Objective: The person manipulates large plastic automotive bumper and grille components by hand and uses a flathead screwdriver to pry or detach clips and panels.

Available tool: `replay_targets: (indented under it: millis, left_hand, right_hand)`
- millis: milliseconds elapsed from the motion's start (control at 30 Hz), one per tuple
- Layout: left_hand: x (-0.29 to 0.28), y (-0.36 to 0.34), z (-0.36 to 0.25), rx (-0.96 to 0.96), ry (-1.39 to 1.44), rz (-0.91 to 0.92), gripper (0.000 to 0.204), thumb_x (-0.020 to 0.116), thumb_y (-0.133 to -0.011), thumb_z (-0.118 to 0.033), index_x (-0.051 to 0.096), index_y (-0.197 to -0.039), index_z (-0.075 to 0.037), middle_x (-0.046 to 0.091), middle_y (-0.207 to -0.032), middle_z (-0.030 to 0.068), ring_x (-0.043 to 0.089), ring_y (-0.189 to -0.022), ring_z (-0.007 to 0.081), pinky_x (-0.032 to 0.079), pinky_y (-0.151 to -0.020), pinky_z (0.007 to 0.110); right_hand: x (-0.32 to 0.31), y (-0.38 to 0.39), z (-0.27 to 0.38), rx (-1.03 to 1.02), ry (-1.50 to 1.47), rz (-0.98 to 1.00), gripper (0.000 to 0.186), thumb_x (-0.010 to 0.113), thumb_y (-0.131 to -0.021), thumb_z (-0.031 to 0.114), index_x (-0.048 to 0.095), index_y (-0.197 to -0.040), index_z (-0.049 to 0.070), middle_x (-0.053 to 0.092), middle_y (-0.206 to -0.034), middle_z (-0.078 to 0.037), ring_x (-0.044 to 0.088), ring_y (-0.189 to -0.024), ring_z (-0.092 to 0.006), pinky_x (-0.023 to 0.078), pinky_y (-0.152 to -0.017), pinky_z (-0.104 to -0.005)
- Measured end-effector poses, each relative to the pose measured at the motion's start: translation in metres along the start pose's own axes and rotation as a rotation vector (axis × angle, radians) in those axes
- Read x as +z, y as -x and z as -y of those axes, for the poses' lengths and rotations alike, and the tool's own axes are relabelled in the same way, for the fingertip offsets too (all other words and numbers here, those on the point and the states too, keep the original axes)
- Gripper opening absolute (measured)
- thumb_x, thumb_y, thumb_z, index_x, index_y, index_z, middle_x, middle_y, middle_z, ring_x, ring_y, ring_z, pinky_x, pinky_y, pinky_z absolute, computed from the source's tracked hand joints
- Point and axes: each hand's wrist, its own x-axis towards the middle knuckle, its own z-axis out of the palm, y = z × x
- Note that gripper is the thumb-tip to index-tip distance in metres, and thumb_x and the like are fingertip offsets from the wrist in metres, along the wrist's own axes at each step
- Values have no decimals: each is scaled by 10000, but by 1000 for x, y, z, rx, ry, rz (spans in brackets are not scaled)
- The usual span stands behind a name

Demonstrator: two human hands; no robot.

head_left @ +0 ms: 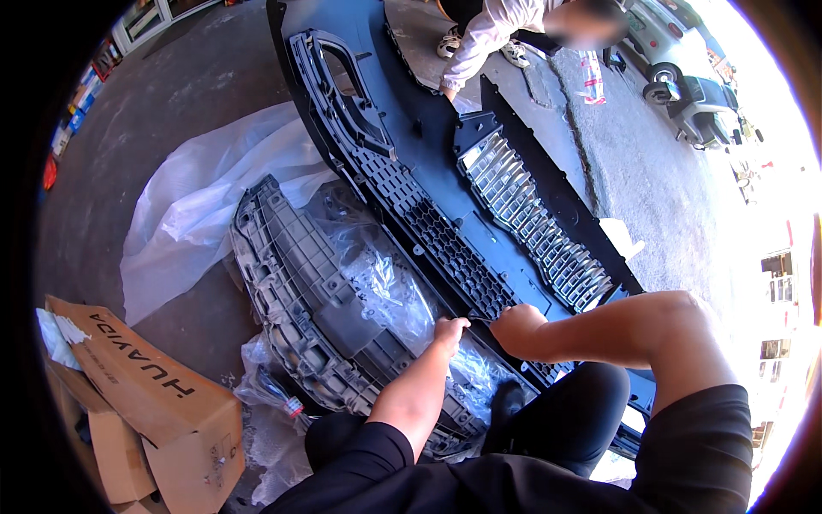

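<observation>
A large black car bumper (pixel 435 182) lies in front of me with its inner side up, running from the far left to the near right. My left hand (pixel 450 335) is closed on its near edge, thumb toward the right. Just to the right, my right hand (pixel 519 331) is closed, knuckles up, against the bumper's lower mesh grille (pixel 432 224); whatever its fingers hold is hidden. Between the two hands is a small dark gap where details cannot be made out. A chrome-slatted grille (pixel 538 224) sits in the bumper's far side.
A ribbed dark grey plastic panel (pixel 295 265) lies left of the bumper among clear plastic wrap (pixel 385 287). White sheeting (pixel 201 197) spreads beyond it. An opened cardboard box (pixel 163 403) stands near left. Another person (pixel 488 43) bends over the bumper's far side. A scooter (pixel 698 107) stands far right.
</observation>
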Motion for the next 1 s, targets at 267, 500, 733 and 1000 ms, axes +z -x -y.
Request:
replay_targets:
  millis: [267, 500, 733, 1000]
  left_hand:
    - [3, 7, -8, 62, -25, -7, 217, 767, -679, -108, 637, -785, 30, 622, -724, 70, 555, -605, 182, 458, -563, 368]
    - [7, 6, -13, 79, -173, -48, 189, 785, -731, -20, 628, -829, 16, 651, -849, 93, 630, -725, 206, 546, -715, 353]
    - [12, 2, -15, 116, -264, -40, 218, 794, -779, -84, 645, -903, 16, 672, -900, 100, 645, -771, 208, 539, -696, 363]
    - [32, 72, -79, 380, -395, -474, 345, 644, -919, -337, 668, -951, 6, 709, -905, 105, 673, -763, 326, 541, -742, 453]
  right_hand:
    - [-3, -8, 3, 256, -258, -121, 202, 639, -811, 150, 776, -959, 140, 750, -939, -83, 725, -946, -300, 582, -770, -397]
    - [-1, 6, -11, 127, -127, -74, 199, 648, -854, 178, 760, -1014, 138, 748, -942, -86, 727, -942, -288, 577, -750, -401]
    - [47, 82, -46, 210, -200, -195, 240, 598, -927, 200, 694, -1134, 123, 740, -1016, -86, 724, -978, -271, 576, -763, -388]
    - [119, 90, -121, 221, -1251, -613, 502, 722, -910, 270, 602, -1350, 59, 708, -1145, -173, 688, -1037, -275, 528, -950, -360]
